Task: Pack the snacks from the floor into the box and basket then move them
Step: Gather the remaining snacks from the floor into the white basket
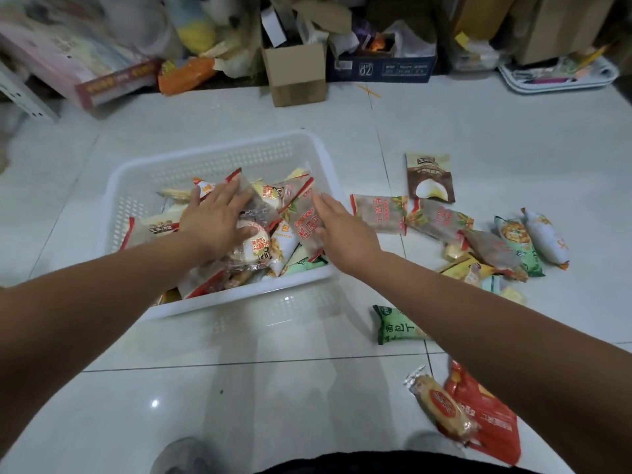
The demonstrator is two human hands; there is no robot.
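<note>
A white perforated plastic basket (219, 159) sits on the tiled floor, filled with several snack packets. My left hand (219, 220) lies flat, fingers straight, pressing on the packets in the basket. My right hand (342, 234) is over the basket's right rim, fingers straight, touching a clear red-lettered packet (307, 224) that leans there. Loose snacks lie on the floor to the right: a brown packet (431, 177), clear red-edged packets (379, 213), a green packet (393, 325), and a red packet (489, 415) with a wrapped cake (441, 405) near my feet.
A small open cardboard box (295, 75) stands at the back, beside a dark blue box (386, 68). Clutter of boxes, bags and a grey tray (561, 80) lines the far wall. A pink box (68, 63) lies at back left.
</note>
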